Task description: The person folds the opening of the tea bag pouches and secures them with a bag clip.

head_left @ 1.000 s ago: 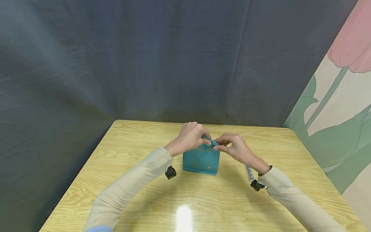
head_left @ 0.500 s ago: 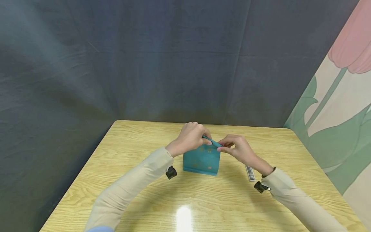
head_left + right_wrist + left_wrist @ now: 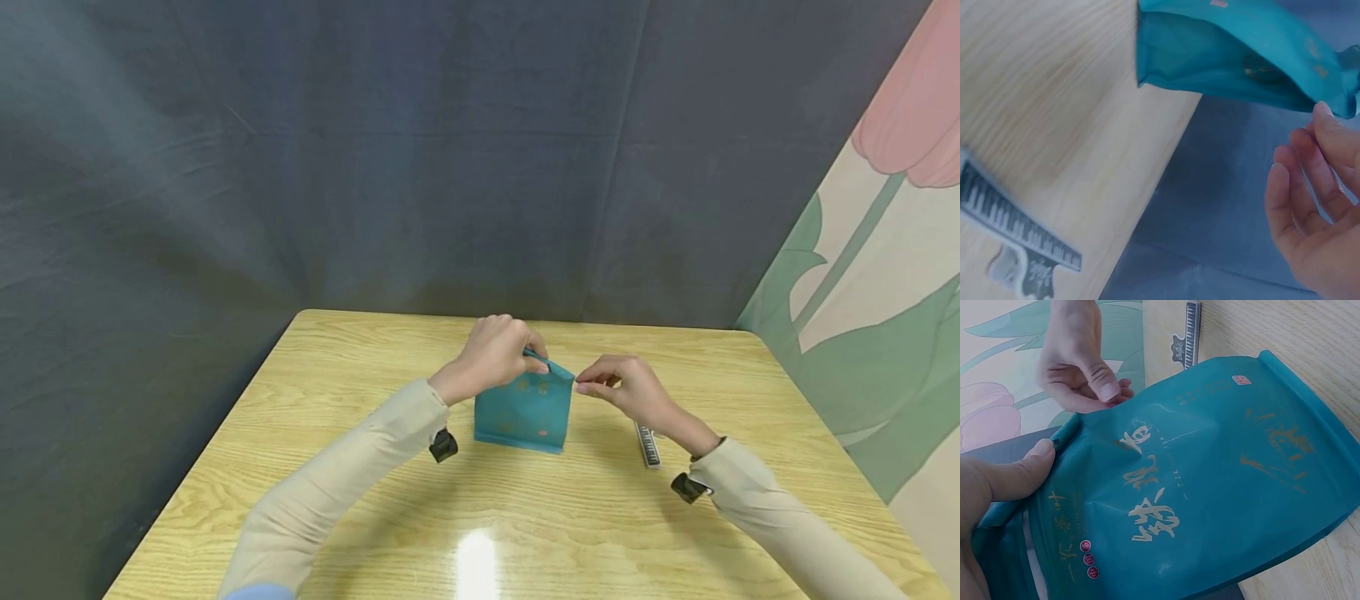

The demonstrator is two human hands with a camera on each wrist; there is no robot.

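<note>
A teal tea pouch (image 3: 521, 412) with gold lettering stands on the table, its top edge folded over. My left hand (image 3: 498, 350) grips the fold from the left, the thumb (image 3: 1032, 465) lying along it in the left wrist view. At the fold's right end, my right hand (image 3: 626, 387) pinches the pouch's corner between thumb and index fingertips. Its thumb (image 3: 1329, 128) overlaps the pouch edge in the right wrist view, while the other fingers are loosely bent. To the right of the pouch lies a piano-key patterned clip (image 3: 647, 446), under the right forearm.
The wooden table (image 3: 360, 517) reaches a dark curtain (image 3: 450, 167) at the back and left. A wall painted with a pink tulip (image 3: 911, 125) borders its right side.
My right hand has slid rightward along the fold to the pouch's corner, baring more of the folded edge. The left hand and the pouch have stayed almost still.
</note>
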